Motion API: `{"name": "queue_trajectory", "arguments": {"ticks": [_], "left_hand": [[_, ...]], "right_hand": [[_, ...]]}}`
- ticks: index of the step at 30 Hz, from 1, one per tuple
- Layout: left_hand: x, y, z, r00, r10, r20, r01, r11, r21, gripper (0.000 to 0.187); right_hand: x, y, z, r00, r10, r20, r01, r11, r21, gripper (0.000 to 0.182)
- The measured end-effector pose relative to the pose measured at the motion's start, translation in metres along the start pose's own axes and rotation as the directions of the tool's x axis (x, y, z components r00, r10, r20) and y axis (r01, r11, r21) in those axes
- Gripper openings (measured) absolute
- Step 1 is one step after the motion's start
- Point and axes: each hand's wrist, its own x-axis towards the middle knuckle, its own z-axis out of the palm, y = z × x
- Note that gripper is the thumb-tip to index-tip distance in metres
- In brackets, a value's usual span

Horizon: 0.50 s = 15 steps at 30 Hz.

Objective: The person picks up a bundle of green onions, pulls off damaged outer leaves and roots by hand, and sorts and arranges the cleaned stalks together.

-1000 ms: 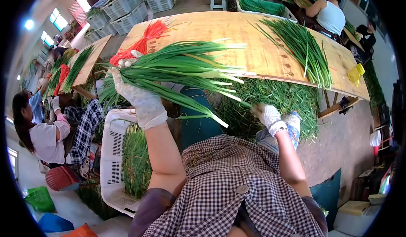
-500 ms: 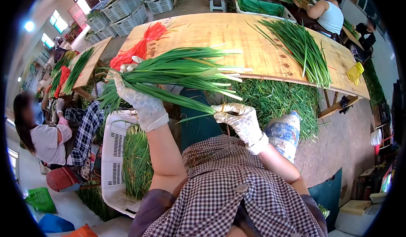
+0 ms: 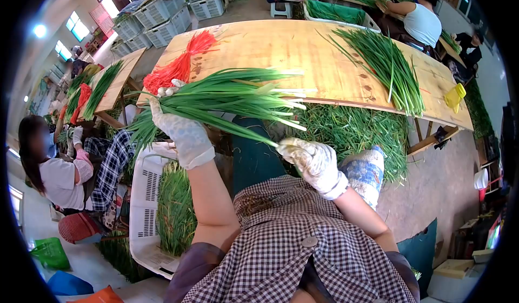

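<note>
My left hand (image 3: 183, 133), in a white patterned glove, is closed around a bunch of garlic chives (image 3: 227, 95) over the near edge of the table. The pale stem ends point right, and the leaf tips hang down at the left. In its matching glove, my right hand (image 3: 314, 163) is closed with curled fingers on the end of some chives stretched out below the bunch. How many stalks it pinches is hidden. Behind my left hand lies a heap of red ties (image 3: 178, 68). A larger pile of garlic chives (image 3: 384, 68) rests on the table's right side.
The wooden table (image 3: 259, 44) spans in front of me, with a yellow container (image 3: 454, 95) at its right end. Loose leaves (image 3: 367, 135) cover the floor beneath. A white crate (image 3: 145, 206) with greens stands at my left. A person (image 3: 65, 168) sits further left. Crates (image 3: 203, 6) are stacked behind.
My right hand has turned over and its fingers have curled in further around the stalk end. The bunch in my left hand sits slightly lower, still held.
</note>
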Motion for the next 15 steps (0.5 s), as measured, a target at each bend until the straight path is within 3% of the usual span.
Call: {"name": "queue_trajectory", "arguments": {"ticks": [1, 3, 5, 7, 8, 10, 11, 12, 15], "left_hand": [[0.005, 0.003, -0.006, 1.000, 0.000, 0.002, 0.000, 1.000, -0.002, 0.028], [0.005, 0.007, -0.009, 1.000, -0.024, 0.016, 0.024, 0.998, -0.050, 0.026], [0.001, 0.006, -0.015, 0.998, -0.031, 0.063, 0.031, 0.999, -0.010, 0.027], [-0.009, -0.003, -0.002, 0.998, 0.032, -0.053, -0.026, 0.995, 0.100, 0.031], [-0.020, -0.007, 0.008, 0.993, 0.032, -0.114, -0.018, 0.993, 0.117, 0.033], [-0.020, -0.011, 0.004, 0.995, 0.015, -0.101, -0.003, 0.992, 0.122, 0.034], [-0.020, -0.013, 0.001, 0.996, 0.000, -0.086, 0.011, 0.992, 0.125, 0.035], [-0.016, -0.014, -0.004, 0.998, -0.030, -0.052, 0.035, 0.993, 0.110, 0.036], [-0.044, -0.031, 0.018, 0.998, -0.055, -0.020, 0.057, 0.985, 0.160, 0.028]], "right_hand": [[-0.009, 0.011, 0.001, 0.993, 0.084, 0.082, -0.092, 0.990, 0.105, 0.013], [-0.036, 0.048, -0.006, 0.941, 0.280, 0.193, -0.229, 0.941, -0.248, 0.013], [-0.073, 0.110, -0.010, 0.790, 0.563, 0.241, -0.306, 0.704, -0.641, 0.022], [-0.066, 0.108, -0.029, 0.908, 0.417, 0.048, -0.317, 0.756, -0.573, 0.030], [-0.044, 0.088, -0.041, 0.847, 0.532, -0.007, -0.526, 0.835, -0.161, 0.037], [-0.003, 0.042, -0.060, 0.890, 0.446, -0.094, -0.449, 0.893, -0.016, 0.038], [0.012, 0.028, -0.064, 0.960, 0.178, -0.217, -0.203, 0.974, -0.098, 0.041], [0.031, 0.006, -0.067, 0.968, 0.030, -0.247, -0.128, 0.912, -0.389, 0.041], [0.070, -0.009, -0.048, 0.970, -0.200, -0.137, 0.125, 0.896, -0.425, 0.038]]}}
